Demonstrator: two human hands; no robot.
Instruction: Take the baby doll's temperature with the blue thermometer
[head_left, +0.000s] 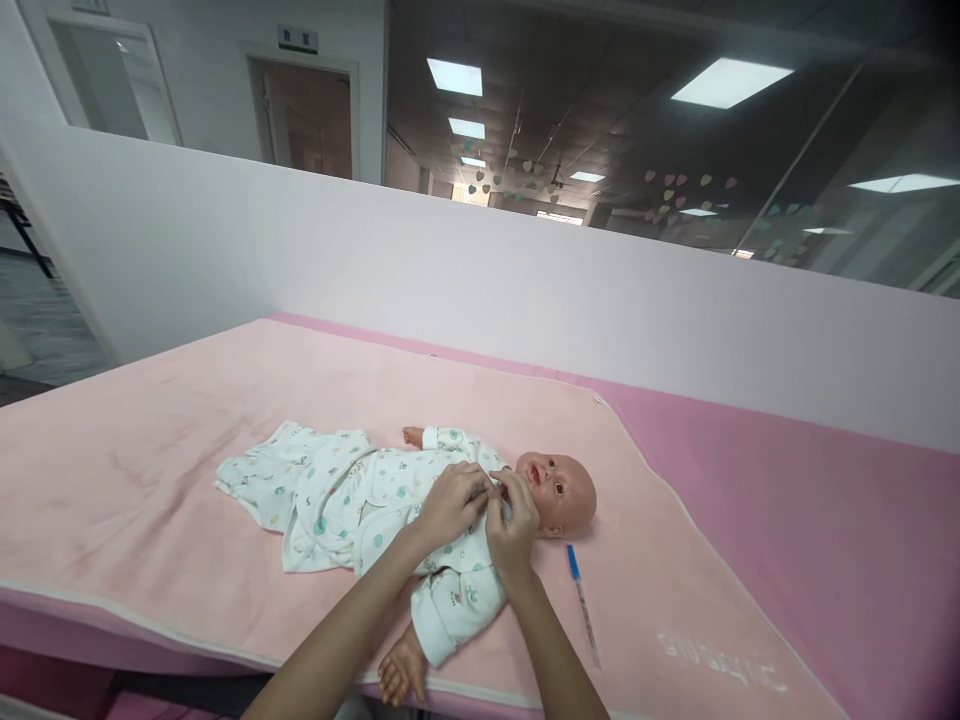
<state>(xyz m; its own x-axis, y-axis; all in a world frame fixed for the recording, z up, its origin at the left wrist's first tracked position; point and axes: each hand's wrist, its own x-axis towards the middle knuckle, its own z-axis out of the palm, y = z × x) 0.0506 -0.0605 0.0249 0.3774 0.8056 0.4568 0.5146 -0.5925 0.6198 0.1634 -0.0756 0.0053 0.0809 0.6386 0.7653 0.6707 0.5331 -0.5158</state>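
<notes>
A baby doll (pixel 566 497) lies on its back, head to the right, wearing a white patterned baby outfit (pixel 397 475). My left hand (pixel 454 503) rests on the doll's upper chest, its fingers pinched at the outfit's neckline. Close against it, my right hand (pixel 512 517) pinches the same spot below the doll's chin. The fingers cover the bit of fabric or fastening between them. One sleeve with the doll's hand (pixel 403 668) stretches toward me; the other arm (pixel 442 438) points away. The outfit's legs lie loose at the left.
A pale pink blanket (pixel 187 420) covers the darker pink padded surface (pixel 787 480) beneath. Beside the doll's head lies a thin stick-like thermometer with a blue cap (pixel 574 563). Behind rises a white low wall (pixel 525 290) with glass above. The table's front edge is near my arms.
</notes>
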